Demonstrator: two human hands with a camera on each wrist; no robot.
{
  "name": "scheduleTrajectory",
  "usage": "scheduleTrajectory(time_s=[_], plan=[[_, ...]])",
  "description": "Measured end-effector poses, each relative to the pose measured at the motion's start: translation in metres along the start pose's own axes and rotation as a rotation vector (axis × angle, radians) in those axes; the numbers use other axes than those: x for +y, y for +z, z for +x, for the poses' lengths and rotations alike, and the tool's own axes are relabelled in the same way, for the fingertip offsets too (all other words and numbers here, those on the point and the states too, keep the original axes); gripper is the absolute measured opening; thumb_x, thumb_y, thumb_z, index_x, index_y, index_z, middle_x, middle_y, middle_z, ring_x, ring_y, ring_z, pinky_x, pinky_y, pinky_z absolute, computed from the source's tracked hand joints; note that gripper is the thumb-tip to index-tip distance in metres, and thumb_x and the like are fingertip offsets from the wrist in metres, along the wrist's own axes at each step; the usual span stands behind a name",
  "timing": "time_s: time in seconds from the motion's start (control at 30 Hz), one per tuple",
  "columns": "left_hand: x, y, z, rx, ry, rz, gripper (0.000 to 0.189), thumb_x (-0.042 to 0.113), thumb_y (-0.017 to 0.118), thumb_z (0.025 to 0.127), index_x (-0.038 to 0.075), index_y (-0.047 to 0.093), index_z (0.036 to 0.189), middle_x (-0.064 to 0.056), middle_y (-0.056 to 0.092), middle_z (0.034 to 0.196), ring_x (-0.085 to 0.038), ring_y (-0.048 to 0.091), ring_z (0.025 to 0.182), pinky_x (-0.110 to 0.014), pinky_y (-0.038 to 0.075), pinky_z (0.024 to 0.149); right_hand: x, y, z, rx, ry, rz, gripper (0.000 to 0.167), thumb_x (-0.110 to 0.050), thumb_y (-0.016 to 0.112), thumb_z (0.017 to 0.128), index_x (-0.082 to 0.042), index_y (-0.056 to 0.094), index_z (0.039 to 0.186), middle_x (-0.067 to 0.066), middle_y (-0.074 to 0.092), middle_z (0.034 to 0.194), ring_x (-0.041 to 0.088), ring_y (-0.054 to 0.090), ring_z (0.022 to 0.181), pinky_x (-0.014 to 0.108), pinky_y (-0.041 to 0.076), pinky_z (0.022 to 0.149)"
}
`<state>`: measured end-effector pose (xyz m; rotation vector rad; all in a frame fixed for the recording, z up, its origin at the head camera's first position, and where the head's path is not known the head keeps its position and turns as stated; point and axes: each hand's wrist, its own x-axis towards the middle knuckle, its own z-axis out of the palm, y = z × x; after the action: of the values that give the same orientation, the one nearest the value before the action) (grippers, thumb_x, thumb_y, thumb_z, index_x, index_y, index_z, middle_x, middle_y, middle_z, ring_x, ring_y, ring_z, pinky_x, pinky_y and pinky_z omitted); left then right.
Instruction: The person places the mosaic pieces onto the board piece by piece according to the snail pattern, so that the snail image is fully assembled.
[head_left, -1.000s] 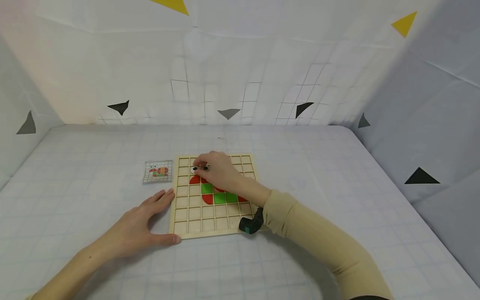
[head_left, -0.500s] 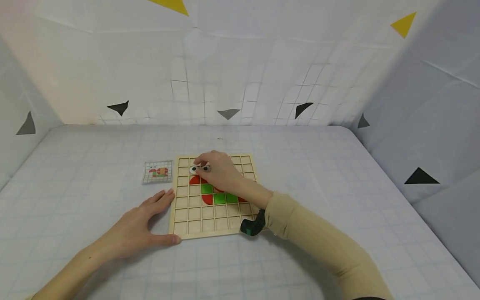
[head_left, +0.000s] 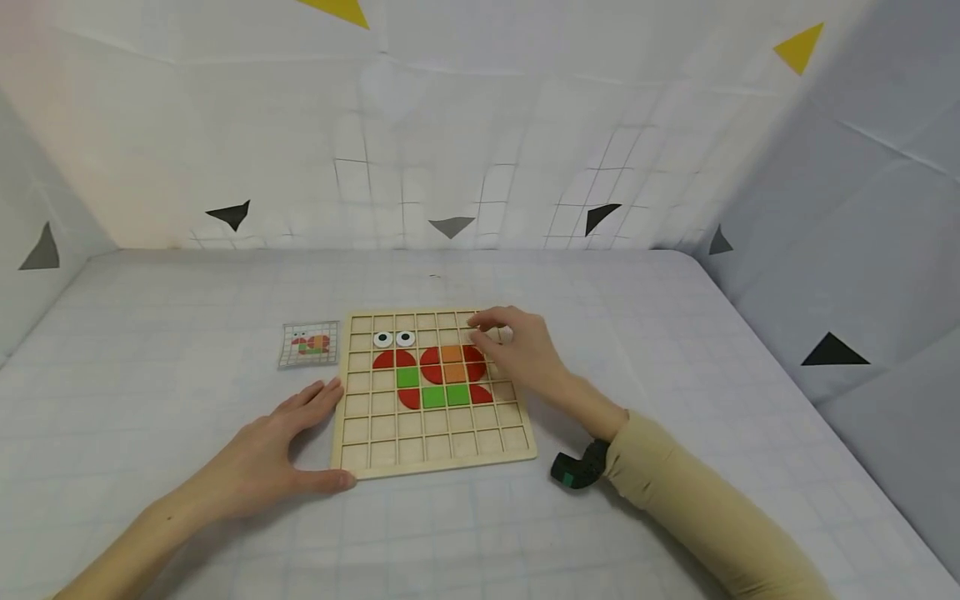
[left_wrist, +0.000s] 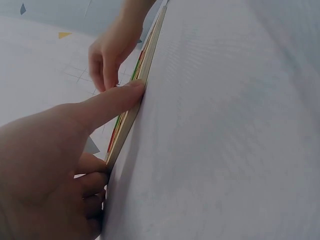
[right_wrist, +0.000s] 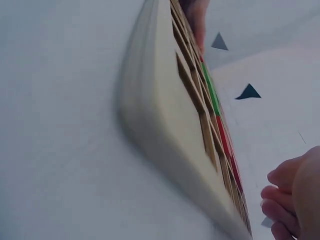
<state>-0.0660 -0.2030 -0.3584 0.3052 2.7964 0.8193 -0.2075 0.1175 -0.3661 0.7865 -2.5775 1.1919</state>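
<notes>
A wooden grid board lies on the table, holding red quarter-round pieces, green squares, orange squares and two round eye pieces. My left hand rests at its near left corner, thumb on the front edge and fingertips along the left side. In the left wrist view its thumb lies straight against the board's edge. Over the board's right part hovers my right hand, thumb and forefinger apart. The right wrist view shows the right fingers loosely bent with nothing visible in them.
A small pattern card with a similar coloured picture lies left of the board. White gridded cloth covers the table and the back wall. A black wrist device hangs below the right cuff.
My right hand has drawn away from the eye pieces and moved right across the board, uncovering them and the red and orange pieces. The left hand has stayed in place.
</notes>
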Motion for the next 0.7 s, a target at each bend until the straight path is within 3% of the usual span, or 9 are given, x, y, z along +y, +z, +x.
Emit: scheduleTrajectory(time_s=[0.2, 0.53, 0.7], plan=[[0.0, -0.001, -0.001, -0.008, -0.013, -0.007, 0.113, 0.077, 0.073, 0.068, 0.028, 0.028, 0.159, -0.013, 0.028, 0.163, -0.047, 0.033, 0.144, -0.072, 0.035, 0.103, 0.025, -0.029, -0.029, 0.094, 0.082, -0.034, 0.018, -0.017, 0.07, 0.095, -0.011, 0.073, 0.112, 0.004, 0.073, 0.103, 0.022, 0.064, 0.102, 0.043, 0.049, 0.093], [0.0, 0.0, 0.0, -0.013, -0.003, -0.006, 0.112, 0.075, 0.074, 0.068, 0.027, 0.028, 0.159, -0.015, 0.028, 0.163, -0.047, 0.032, 0.144, -0.072, 0.034, 0.103, 0.057, -0.079, -0.072, 0.15, 0.219, -0.121, 0.023, -0.028, 0.067, 0.097, -0.016, 0.073, 0.116, 0.002, 0.073, 0.112, 0.022, 0.061, 0.109, 0.044, 0.044, 0.096], [0.0, -0.001, -0.001, -0.016, -0.011, -0.006, 0.113, 0.077, 0.073, 0.068, 0.028, 0.027, 0.159, -0.014, 0.027, 0.164, -0.047, 0.031, 0.144, -0.072, 0.034, 0.103, 0.073, -0.099, -0.09, 0.202, 0.262, -0.158, 0.024, -0.032, 0.065, 0.098, -0.019, 0.073, 0.116, -0.001, 0.072, 0.115, 0.012, 0.06, 0.106, 0.03, 0.043, 0.093]])
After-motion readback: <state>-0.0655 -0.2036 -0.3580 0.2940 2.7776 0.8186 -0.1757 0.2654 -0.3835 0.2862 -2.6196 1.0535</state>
